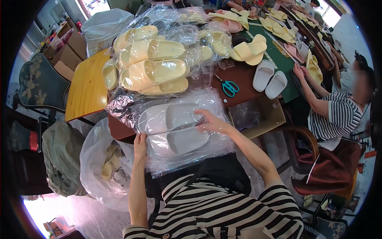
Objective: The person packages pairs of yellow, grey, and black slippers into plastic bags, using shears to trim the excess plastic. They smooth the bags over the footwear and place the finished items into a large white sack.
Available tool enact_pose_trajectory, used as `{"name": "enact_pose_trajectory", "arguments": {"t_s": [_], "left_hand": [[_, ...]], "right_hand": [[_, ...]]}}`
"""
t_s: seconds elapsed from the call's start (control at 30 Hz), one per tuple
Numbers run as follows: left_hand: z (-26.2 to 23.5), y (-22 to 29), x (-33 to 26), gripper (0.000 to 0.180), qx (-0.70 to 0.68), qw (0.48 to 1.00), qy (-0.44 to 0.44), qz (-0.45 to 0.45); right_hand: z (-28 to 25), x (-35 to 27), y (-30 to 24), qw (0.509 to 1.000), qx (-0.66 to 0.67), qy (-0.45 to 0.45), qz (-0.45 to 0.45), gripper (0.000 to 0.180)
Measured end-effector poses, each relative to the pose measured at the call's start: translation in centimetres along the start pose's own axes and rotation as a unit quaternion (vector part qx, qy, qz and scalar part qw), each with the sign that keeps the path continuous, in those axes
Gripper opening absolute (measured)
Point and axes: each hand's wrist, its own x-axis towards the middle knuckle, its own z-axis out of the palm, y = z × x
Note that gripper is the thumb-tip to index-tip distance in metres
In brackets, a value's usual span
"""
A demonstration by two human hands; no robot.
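Note:
A pair of pale grey slippers [185, 140] lies side by side in a clear plastic bag [217, 150] at the table's near edge. My left hand [140, 146] has its fingers closed on the bag's edge, beside the left ends of the slippers. Over the right ends rests my right hand [213, 122], fingers spread on or just above the plastic. Just beyond, pale yellow slippers [169, 68] in clear bags are piled up. Teal-handled scissors [230, 87] lie to the right of the pile.
Another pale pair of slippers [263, 75] and loose yellow slippers [250, 49] stand on the right. Below the table edge is an open cardboard box [274, 115]. A large plastic sack [93, 171] sits at lower left. A co-worker in a striped shirt [338, 115] sits at right.

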Motion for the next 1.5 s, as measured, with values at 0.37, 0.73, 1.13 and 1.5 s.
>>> {"name": "enact_pose_trajectory", "arguments": {"t_s": [0.37, 0.73, 1.13, 1.5], "left_hand": [[2.0, 4.6, -2.5, 0.032, 0.048, 0.999, 0.009, -0.008], [0.4, 2.9, -2.3, 0.028, 0.14, 0.985, 0.093, 0.025], [1.0, 3.5, -3.0, 0.04, 0.138, 0.987, 0.087, 0.003], [4.1, 9.0, -6.4, 0.055, 0.587, 0.745, 0.125, 0.293]], "right_hand": [[-3.3, -2.8, 2.1, 0.993, -0.005, 0.106, -0.048, 0.032], [-19.2, -19.7, 1.7, 0.941, -0.008, 0.337, 0.018, 0.028], [-10.7, -10.7, -6.3, 0.951, 0.097, 0.288, -0.066, 0.022], [-4.3, -3.9, 2.9, 0.995, 0.035, 0.045, 0.084, 0.027]]}}
